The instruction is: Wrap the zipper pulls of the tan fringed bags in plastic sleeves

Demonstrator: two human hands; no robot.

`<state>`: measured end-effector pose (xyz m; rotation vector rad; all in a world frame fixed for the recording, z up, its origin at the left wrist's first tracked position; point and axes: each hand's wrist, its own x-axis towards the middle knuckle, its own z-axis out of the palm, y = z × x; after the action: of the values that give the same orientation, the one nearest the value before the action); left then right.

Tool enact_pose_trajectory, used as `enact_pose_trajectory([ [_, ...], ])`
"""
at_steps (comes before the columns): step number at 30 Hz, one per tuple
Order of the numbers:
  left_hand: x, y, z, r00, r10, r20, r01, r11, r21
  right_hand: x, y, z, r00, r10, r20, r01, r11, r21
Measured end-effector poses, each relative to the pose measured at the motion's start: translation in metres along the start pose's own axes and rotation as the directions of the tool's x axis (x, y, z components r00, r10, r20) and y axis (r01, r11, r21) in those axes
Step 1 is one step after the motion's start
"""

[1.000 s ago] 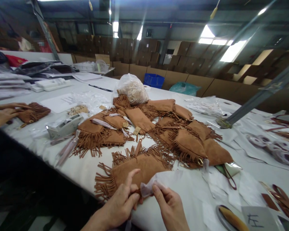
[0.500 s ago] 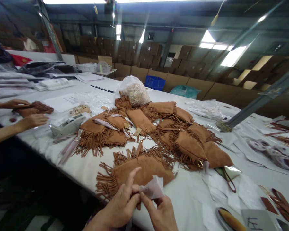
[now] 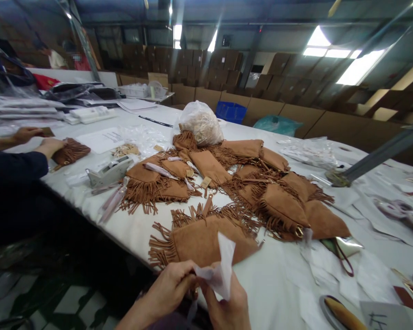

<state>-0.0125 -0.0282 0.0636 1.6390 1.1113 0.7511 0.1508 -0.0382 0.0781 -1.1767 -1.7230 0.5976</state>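
Observation:
Near the bottom centre, my left hand [image 3: 174, 288] and my right hand [image 3: 227, 300] meet with pinched fingers. A thin white translucent sheet [image 3: 223, 266] is gripped between them, one corner sticking up. A small metal piece shows just below my left fingertips, partly hidden. Right behind my hands lies a brown fringed suede bag [image 3: 206, 238], flat on the white table [image 3: 275, 275]. More brown fringed bags [image 3: 280, 208] are piled farther back, some with tan tags and paper-wrapped straps.
At the left, another person's hands [image 3: 51, 146] hold a small brown fringed bag. A tape dispenser [image 3: 110, 172] stands near the left edge. A stuffed plastic bag [image 3: 201, 123] sits behind the pile. A metal post [image 3: 382, 149] rises at the right; a tape roll [image 3: 340, 314] lies lower right.
My left index finger, raised before, is now bent in, and the white sheet stands more upright. The other person's hands have shifted on their bag. The view has turned slightly.

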Motion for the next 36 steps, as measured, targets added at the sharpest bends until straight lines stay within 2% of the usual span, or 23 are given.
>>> enact_pose_trajectory([
  [2, 0.001, 0.002, 0.003, 1.000, 0.012, 0.002, -0.012, 0.999, -0.031, -0.010, 0.009, 0.011, 1.000, -0.019, -0.021, 0.018, 0.999, -0.038],
  [7, 0.001, 0.000, -0.005, 0.999, -0.046, 0.004, 0.045, 0.970, -0.238, -0.012, 0.013, 0.014, 0.979, 0.204, 0.028, -0.204, 0.979, -0.002],
  [10, 0.001, -0.009, -0.014, 0.999, 0.004, 0.052, 0.005, 0.986, -0.166, -0.006, 0.006, 0.011, 0.974, 0.225, 0.030, -0.226, 0.974, 0.028],
  [12, 0.000, -0.018, -0.015, 0.994, -0.027, 0.108, 0.040, 0.992, -0.120, -0.006, 0.006, 0.013, 0.975, 0.218, 0.047, -0.218, 0.976, 0.007],
  [15, -0.001, -0.028, -0.008, 0.986, -0.136, 0.095, 0.151, 0.972, -0.180, -0.012, 0.016, 0.022, 0.988, 0.145, 0.057, -0.143, 0.989, -0.040],
  [19, -0.001, -0.029, 0.007, 0.994, -0.108, -0.004, 0.105, 0.974, -0.203, -0.025, 0.034, 0.033, 0.998, 0.031, 0.056, -0.024, 0.992, -0.121],
  [21, -0.003, -0.028, 0.009, 0.994, -0.106, -0.042, 0.092, 0.963, -0.252, -0.028, 0.038, 0.034, 0.997, -0.024, 0.069, 0.035, 0.986, -0.162],
  [23, -0.010, -0.029, 0.004, 0.973, -0.197, -0.120, 0.141, 0.919, -0.368, -0.031, 0.038, 0.034, 0.989, -0.127, 0.073, 0.140, 0.963, -0.232],
  [25, -0.022, -0.032, -0.003, 0.915, -0.373, -0.154, 0.241, 0.811, -0.533, -0.033, 0.035, 0.037, 0.964, -0.249, 0.092, 0.265, 0.914, -0.306],
  [26, -0.031, -0.034, -0.007, 0.886, -0.455, -0.093, 0.308, 0.725, -0.616, -0.035, 0.034, 0.041, 0.947, -0.303, 0.106, 0.321, 0.886, -0.335],
  [27, -0.040, -0.037, -0.010, 0.861, -0.509, 0.019, 0.385, 0.627, -0.677, -0.037, 0.033, 0.046, 0.929, -0.348, 0.128, 0.371, 0.860, -0.350],
  [29, -0.056, -0.041, -0.013, 0.821, -0.508, 0.260, 0.521, 0.481, -0.705, -0.043, 0.030, 0.056, 0.899, -0.393, 0.191, 0.436, 0.836, -0.333],
  [30, -0.063, -0.044, -0.012, 0.812, -0.488, 0.319, 0.551, 0.462, -0.695, -0.047, 0.029, 0.060, 0.895, -0.391, 0.216, 0.442, 0.845, -0.301],
  [32, -0.073, -0.050, -0.009, 0.823, -0.489, 0.287, 0.539, 0.515, -0.667, -0.054, 0.027, 0.063, 0.918, -0.322, 0.232, 0.368, 0.909, -0.195],
  [33, -0.075, -0.053, -0.007, 0.833, -0.500, 0.235, 0.518, 0.558, -0.649, -0.058, 0.026, 0.062, 0.944, -0.242, 0.223, 0.275, 0.953, -0.130],
  [34, -0.077, -0.057, -0.005, 0.841, -0.508, 0.186, 0.499, 0.595, -0.629, -0.061, 0.024, 0.060, 0.970, -0.121, 0.213, 0.137, 0.988, -0.064],
  [35, -0.077, -0.059, -0.004, 0.843, -0.518, 0.144, 0.488, 0.626, -0.608, -0.064, 0.023, 0.056, 0.974, 0.037, 0.223, -0.039, 0.999, 0.003],
  [36, -0.078, -0.062, -0.003, 0.843, -0.526, 0.113, 0.484, 0.648, -0.588, -0.067, 0.022, 0.053, 0.938, 0.213, 0.273, -0.240, 0.968, 0.069],
])
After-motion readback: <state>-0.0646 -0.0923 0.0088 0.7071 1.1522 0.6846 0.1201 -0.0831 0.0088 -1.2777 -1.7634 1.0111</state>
